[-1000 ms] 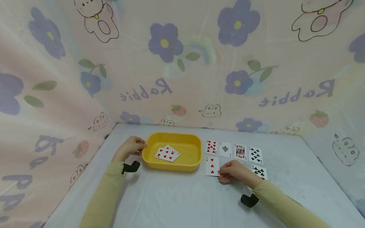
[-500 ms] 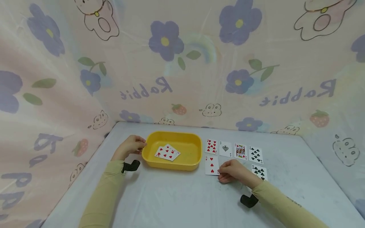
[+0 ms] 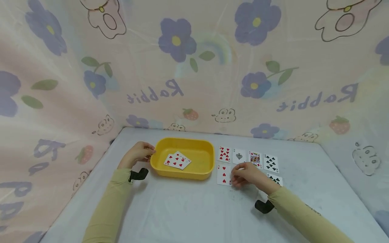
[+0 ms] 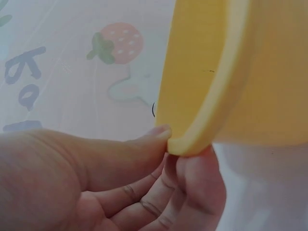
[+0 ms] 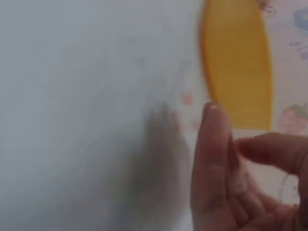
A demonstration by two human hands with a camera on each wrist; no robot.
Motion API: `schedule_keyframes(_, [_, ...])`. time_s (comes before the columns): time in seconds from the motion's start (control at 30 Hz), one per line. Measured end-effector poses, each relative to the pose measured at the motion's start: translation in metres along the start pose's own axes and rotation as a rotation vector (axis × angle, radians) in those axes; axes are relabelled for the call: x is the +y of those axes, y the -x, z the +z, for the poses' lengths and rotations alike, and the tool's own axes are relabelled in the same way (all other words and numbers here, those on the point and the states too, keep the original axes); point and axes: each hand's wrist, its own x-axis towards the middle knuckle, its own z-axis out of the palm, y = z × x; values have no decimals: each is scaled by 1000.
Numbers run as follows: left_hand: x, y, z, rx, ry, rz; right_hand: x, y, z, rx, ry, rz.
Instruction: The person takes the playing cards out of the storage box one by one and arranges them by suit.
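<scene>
My left hand [image 3: 141, 153] pinches the left rim of a yellow plastic tub [image 3: 182, 175]; in the left wrist view the thumb [image 4: 153, 137] lies over the rim with fingers curled beneath. Inside the tub are overlapping playing cards, a hearts card [image 3: 174, 162] on top. My right hand [image 3: 247, 177] is just over the right edge of the three of hearts [image 3: 224, 175], which lies face up beside the tub. In the right wrist view its fingers [image 5: 209, 159] are fairly straight, the thumb close to them, and no card shows between.
Behind the right hand runs a row of face-up cards: a hearts card [image 3: 224, 154], the ace of spades [image 3: 238, 156], a face card [image 3: 254, 158] and a clubs card [image 3: 270, 164]. Another clubs card [image 3: 276, 179] is partly hidden by the wrist. A patterned curtain [image 3: 209, 81] encloses the white table [image 3: 182, 212].
The right hand has let go of the three of hearts and risen slightly from it; the card stays on the table. The left hand keeps its grip on the tub. The head view has tilted a little.
</scene>
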Motion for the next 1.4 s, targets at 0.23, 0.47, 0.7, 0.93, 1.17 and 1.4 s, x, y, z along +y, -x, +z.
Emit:
schedule_keyframes(0.23, [2, 0, -4, 3, -6, 20, -71, -37, 8, -156, 32, -136])
schedule_keyframes(0.47, [4, -1, -1, 26, -15, 11, -118, -75, 35, -263, 147, -148])
schedule_keyframes(0.7, [6, 0, 7, 56, -21, 27, -115, -120, 55, -370, 293, -48])
schedule_keyframes(0.93, [5, 1, 6, 31, -14, 33, -106, -138, 73, -345, 289, -8])
schedule_keyframes(1.17, [2, 3, 5, 40, -21, 32, -107, -145, 90, -364, 402, -85])
schedule_keyframes(1.4, [-2, 6, 5, 43, -10, 31, -109, -150, 111, -408, 496, -170])
